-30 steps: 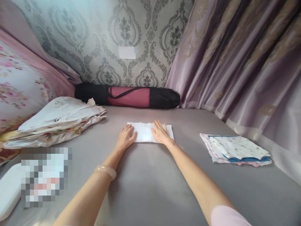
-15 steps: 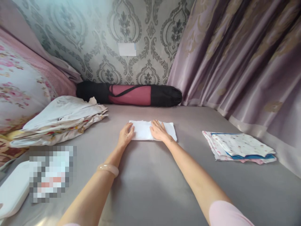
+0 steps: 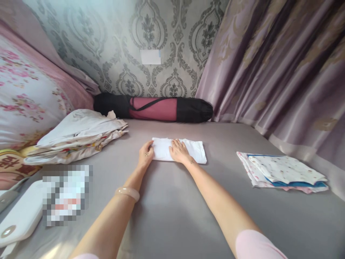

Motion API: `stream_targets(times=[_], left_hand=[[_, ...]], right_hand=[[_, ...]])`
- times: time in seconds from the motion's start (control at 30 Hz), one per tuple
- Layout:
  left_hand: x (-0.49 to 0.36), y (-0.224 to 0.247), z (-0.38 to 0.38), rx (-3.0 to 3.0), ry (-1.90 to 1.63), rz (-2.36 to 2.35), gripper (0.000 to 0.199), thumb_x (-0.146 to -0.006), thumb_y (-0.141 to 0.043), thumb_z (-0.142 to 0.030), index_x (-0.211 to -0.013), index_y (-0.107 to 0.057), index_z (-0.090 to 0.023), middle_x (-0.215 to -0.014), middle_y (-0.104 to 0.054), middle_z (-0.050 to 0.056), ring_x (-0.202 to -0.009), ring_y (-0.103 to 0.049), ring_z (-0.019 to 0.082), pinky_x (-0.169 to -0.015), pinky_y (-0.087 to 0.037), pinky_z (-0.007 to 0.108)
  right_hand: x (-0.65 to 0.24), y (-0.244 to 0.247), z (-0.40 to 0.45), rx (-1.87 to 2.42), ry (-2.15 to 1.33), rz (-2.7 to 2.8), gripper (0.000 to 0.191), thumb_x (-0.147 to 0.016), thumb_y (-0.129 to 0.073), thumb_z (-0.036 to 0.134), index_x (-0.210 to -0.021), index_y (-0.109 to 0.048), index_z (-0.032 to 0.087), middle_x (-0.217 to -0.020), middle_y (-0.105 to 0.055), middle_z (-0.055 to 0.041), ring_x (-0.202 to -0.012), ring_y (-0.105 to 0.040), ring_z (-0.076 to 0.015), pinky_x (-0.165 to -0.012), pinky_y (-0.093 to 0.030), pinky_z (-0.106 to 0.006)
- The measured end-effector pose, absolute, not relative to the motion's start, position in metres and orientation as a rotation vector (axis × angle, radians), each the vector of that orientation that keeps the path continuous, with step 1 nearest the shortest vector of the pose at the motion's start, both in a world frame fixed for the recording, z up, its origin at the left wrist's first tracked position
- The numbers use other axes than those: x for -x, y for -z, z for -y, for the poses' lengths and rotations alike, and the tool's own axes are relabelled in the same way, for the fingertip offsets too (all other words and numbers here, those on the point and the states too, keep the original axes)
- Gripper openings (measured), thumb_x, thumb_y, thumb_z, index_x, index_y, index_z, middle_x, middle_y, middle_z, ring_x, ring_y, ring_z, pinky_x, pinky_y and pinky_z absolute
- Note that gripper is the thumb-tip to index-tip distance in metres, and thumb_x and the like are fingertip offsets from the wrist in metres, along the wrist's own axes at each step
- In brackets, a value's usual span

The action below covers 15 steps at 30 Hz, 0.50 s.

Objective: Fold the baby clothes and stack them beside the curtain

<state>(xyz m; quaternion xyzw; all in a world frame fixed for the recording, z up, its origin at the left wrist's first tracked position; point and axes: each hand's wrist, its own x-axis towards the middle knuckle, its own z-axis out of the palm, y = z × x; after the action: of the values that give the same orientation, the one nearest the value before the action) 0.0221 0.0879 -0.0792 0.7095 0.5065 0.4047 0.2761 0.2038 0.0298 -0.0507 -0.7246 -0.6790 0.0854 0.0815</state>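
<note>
A folded white cloth (image 3: 194, 151) lies flat on the grey sheet (image 3: 172, 201), its long side running left to right. My left hand (image 3: 146, 154) is at its left edge, fingers closed round that edge, with a pale bangle on the wrist. My right hand (image 3: 179, 150) rests palm down on the middle of the cloth, its fingers spread and pointing away from me.
Folded patterned cloths (image 3: 285, 171) lie at the right. At the left are a pile of pale fabric (image 3: 81, 129), a white device (image 3: 24, 212) and a blurred-out item (image 3: 68, 196). A black and pink roll bag (image 3: 153, 108) lies along the wall.
The view has shifted slightly left, so things appear farther right. My right hand has moved a little left on the cloth, and my left fingers have closed on its left edge.
</note>
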Motion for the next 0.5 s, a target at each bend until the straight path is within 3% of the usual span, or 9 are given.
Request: stream_targets(times=[0.27,0.5], left_hand=[[-0.02,0.08,-0.088,-1.8,-1.191,-1.349,0.044,-0.077,-0.04,-0.019,-0.113,-0.066,-0.014,-0.106,-0.07,0.007,-0.103,-0.063,0.023,-0.095,-0.049,0.037],[-0.017,0.079,-0.089,-1.635,-1.284,-1.387,0.043,-0.079,-0.036,-0.019,-0.112,-0.064,-0.014,-0.117,-0.067,0.009,-0.111,-0.059,0.022,-0.102,-0.044,0.037]], right_hand=[[-0.174,0.047,-0.037,2.071,-0.125,2.044,0.06,-0.098,-0.021,0.035,-0.147,-0.031,0.004,-0.156,-0.026,-0.014,-0.145,-0.018,-0.024,-0.117,-0.007,-0.042],[-0.172,0.057,-0.036,2.095,-0.156,2.049,0.06,-0.098,-0.022,0.036,-0.148,-0.03,0.004,-0.156,-0.025,-0.0144,-0.144,-0.019,-0.0246,-0.117,-0.006,-0.042]])
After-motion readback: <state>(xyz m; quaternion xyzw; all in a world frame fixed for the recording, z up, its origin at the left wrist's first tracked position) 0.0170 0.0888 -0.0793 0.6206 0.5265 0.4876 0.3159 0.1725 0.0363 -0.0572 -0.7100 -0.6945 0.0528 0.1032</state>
